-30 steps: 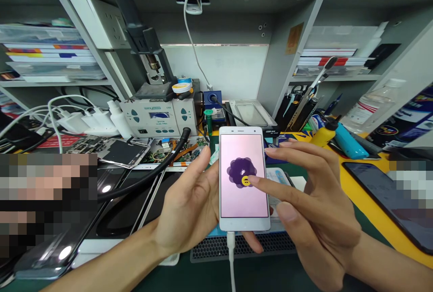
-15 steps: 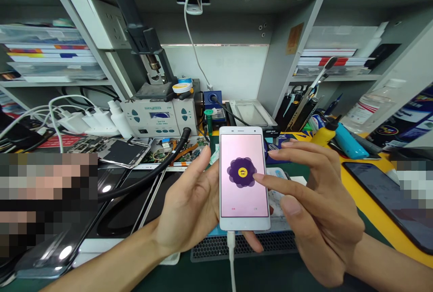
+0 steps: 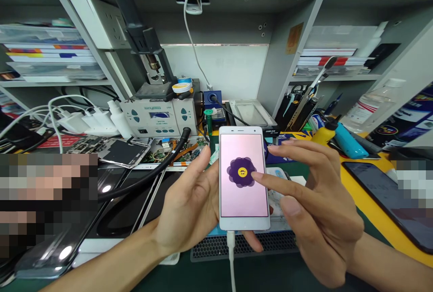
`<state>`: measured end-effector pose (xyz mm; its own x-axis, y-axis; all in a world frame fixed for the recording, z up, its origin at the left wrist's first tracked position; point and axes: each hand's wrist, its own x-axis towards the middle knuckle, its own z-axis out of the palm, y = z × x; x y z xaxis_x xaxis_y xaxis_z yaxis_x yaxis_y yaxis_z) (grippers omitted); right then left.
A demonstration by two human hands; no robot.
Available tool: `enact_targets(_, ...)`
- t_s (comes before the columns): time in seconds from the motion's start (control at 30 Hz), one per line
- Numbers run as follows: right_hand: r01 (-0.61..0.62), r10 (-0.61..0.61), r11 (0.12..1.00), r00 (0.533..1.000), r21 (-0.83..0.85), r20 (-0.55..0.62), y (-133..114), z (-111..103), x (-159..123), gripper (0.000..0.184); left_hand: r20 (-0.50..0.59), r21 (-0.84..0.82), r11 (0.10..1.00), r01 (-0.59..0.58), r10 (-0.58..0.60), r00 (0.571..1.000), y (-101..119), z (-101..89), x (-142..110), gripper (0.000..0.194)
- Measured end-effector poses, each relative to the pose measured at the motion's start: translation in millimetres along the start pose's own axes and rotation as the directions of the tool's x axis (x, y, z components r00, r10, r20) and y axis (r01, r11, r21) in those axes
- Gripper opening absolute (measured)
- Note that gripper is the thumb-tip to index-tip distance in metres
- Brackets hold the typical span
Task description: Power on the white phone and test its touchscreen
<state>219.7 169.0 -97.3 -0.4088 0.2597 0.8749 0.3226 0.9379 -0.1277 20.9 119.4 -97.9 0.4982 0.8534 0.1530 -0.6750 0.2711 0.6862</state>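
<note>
A white smartphone (image 3: 241, 206) stands upright in the middle of the view, its pink screen showing a dark purple flower shape with a yellow centre. My left hand (image 3: 192, 206) holds it from the left and behind; some of its fingers are hidden by the phone. A white charging cable (image 3: 231, 251) is plugged into the phone's lower edge and runs down out of view. My right hand (image 3: 321, 206) is at the phone's right side, fingers apart and holding nothing. Its index fingertip is at the flower shape on the screen; whether it presses the glass I cannot tell.
Behind stands a grey soldering station (image 3: 158, 118) with a black hose (image 3: 149, 177) curving left. Circuit boards (image 3: 169, 150) lie before it. At right are a dark phone (image 3: 389, 202), a yellow bottle (image 3: 324, 132), a clear bottle (image 3: 372, 105) and upright tools (image 3: 297, 107).
Two small pink and green labels low on the phone's screen have disappeared. My right index fingertip has shifted very slightly left. My left hand and the phone stay in place.
</note>
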Motion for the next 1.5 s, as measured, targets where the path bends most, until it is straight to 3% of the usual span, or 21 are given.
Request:
enact_targets(0.3, -0.015, 0.015, 1.000, 1.000, 0.000, -0.001, 0.8, -0.2, -0.5, 0.037, 0.030, 0.012, 1.000, 0.000, 0.000, 1.000, 0.4, 0.2, 1.1, 0.072)
enact_targets(0.53, 0.053, -0.053, 0.998, 0.998, 0.019, 0.041, 0.4, 1.9, -1.2, 0.035, -0.043, 0.011, 1.000, -0.023, 0.023, 0.999, -0.1, 1.7, -0.7, 0.070)
enact_targets(0.87, -0.038, 0.038, 0.999, 0.999, -0.004, -0.018, 2.0, -1.7, -2.6, 0.037, 0.017, 0.015, 1.000, 0.000, 0.000, 1.000, 0.9, 1.1, 0.6, 0.074)
enact_targets(1.5, 0.024, -0.025, 1.000, 0.999, 0.010, 0.028, -1.7, 0.9, 1.2, 0.035, 0.008, 0.003, 1.000, -0.009, 0.009, 1.000, 0.6, 1.6, -0.3, 0.071)
